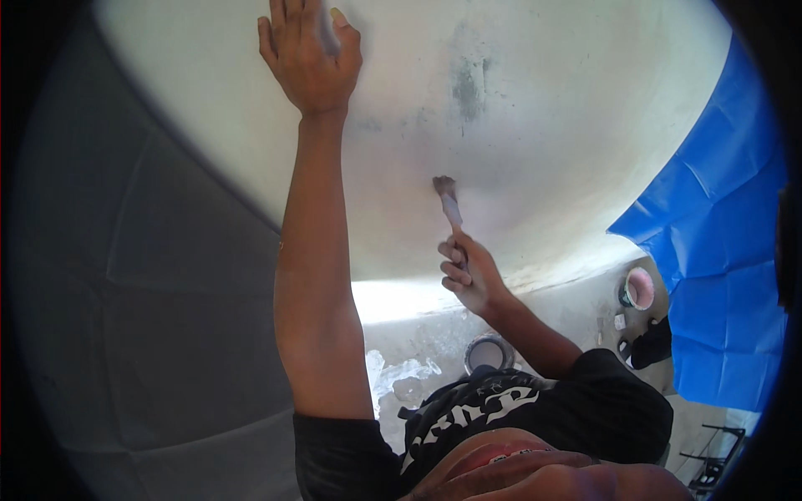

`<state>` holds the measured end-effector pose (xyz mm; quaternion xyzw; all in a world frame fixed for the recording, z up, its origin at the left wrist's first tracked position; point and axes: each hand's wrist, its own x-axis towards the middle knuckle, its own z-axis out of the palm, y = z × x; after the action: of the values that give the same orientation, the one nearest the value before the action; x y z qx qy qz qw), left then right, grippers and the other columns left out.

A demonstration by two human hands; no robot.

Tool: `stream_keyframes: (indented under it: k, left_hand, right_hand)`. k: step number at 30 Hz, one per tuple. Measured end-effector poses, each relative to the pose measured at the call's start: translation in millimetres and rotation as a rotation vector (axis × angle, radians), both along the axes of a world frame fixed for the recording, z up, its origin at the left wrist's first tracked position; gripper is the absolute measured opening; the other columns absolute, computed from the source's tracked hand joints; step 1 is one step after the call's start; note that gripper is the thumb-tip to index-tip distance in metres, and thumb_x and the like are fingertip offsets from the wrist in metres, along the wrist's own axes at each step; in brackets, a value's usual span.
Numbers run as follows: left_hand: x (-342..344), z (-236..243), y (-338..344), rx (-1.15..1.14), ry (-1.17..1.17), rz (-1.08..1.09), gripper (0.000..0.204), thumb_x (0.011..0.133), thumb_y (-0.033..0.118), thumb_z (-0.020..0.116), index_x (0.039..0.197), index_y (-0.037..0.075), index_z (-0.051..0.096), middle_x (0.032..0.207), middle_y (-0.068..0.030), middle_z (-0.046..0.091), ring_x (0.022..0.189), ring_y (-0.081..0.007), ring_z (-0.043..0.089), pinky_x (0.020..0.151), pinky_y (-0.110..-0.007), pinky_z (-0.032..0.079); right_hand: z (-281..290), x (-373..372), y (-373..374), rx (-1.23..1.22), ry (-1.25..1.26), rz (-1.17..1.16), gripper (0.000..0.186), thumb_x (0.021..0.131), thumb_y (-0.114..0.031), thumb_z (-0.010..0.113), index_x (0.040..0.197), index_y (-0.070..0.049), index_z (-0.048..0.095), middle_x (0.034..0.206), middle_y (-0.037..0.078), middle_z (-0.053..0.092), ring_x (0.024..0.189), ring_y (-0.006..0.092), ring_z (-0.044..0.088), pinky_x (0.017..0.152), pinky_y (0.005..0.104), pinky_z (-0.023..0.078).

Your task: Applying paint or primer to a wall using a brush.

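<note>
My right hand is closed around the handle of a paintbrush. Its dark bristles touch or hover just over a large pale wall-like surface; I cannot tell which. With my arm stretched up, my left hand lies against the same surface, fingers extended and holding nothing. The upper frame edge cuts off some of its fingertips. Between and above the hands, the surface bears a rough grey patch and small dark specks.
A dark grey sheet covers the left side, and a creased blue tarp hangs at the right. Below on the floor stand a round tub of grey liquid and a pinkish bucket. Black frame-like objects sit at lower right.
</note>
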<state>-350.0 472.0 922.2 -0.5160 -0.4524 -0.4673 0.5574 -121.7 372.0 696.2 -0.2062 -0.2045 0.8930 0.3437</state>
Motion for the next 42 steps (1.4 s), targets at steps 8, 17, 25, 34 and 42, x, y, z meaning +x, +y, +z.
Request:
stream_keyframes:
  k: [8, 17, 25, 34, 42]
  left_hand:
    - [1.3, 0.3, -0.7, 0.023, 0.047, 0.045, 0.053, 0.097, 0.011, 0.047, 0.149, 0.0, 0.045, 0.157, -0.0189, 0.041, 0.147, -0.0374, 0.036, 0.12, -0.053, 0.024]
    - [1.1, -8.8, 8.0, 0.014, 0.06, 0.023, 0.053, 0.097, 0.012, 0.046, 0.149, 0.0, 0.044, 0.157, -0.0198, 0.042, 0.147, -0.0379, 0.035, 0.12, -0.053, 0.023]
    - [0.0, -2.7, 12.6, 0.048, 0.027, -0.072, 0.051, 0.101, 0.025, 0.04, 0.146, 0.004, 0.05, 0.153, -0.0168, 0.047, 0.145, -0.0365, 0.039, 0.119, -0.052, 0.023]
    - [7.3, -2.3, 16.6, 0.081, 0.022, -0.114, 0.054, 0.101, 0.035, 0.038, 0.144, 0.007, 0.054, 0.153, -0.0151, 0.049, 0.143, -0.0358, 0.042, 0.117, -0.054, 0.024]
    - [5.0, -9.6, 17.7, 0.045, 0.016, -0.099, 0.055, 0.095, 0.026, 0.048, 0.146, 0.008, 0.052, 0.155, -0.0142, 0.046, 0.145, -0.0338, 0.039, 0.12, -0.051, 0.021]
  right_hand:
    - [93.5, 15.8, 43.0, 0.2, 0.592, 0.138, 0.032, 0.113, -0.031, 0.032, 0.101, -0.009, 0.052, 0.064, -0.005, 0.036, 0.036, 0.0056, 0.028, 0.028, 0.0214, 0.03]
    - [-70.2, 87.8, 92.5, -0.163, 0.387, 0.03, 0.028, 0.11, -0.023, 0.038, 0.097, -0.009, 0.058, 0.055, -0.007, 0.031, 0.038, 0.0052, 0.026, 0.032, 0.0207, 0.029]
    - [-17.8, 160.2, 105.1, -0.052, 0.497, -0.097, 0.031, 0.11, -0.031, 0.043, 0.095, -0.008, 0.057, 0.052, -0.007, 0.029, 0.036, 0.0042, 0.022, 0.029, 0.0193, 0.026]
    - [-117.0, 95.8, 75.7, -0.057, -0.159, 0.049, 0.032, 0.103, -0.048, 0.055, 0.09, -0.019, 0.054, 0.053, -0.01, 0.029, 0.038, 0.0048, 0.024, 0.038, 0.0227, 0.022]
    - [-185.8, 97.1, 91.5, -0.169, -0.106, 0.182, 0.037, 0.101, -0.049, 0.059, 0.083, -0.017, 0.054, 0.051, -0.01, 0.027, 0.037, 0.0057, 0.018, 0.037, 0.0228, 0.019]
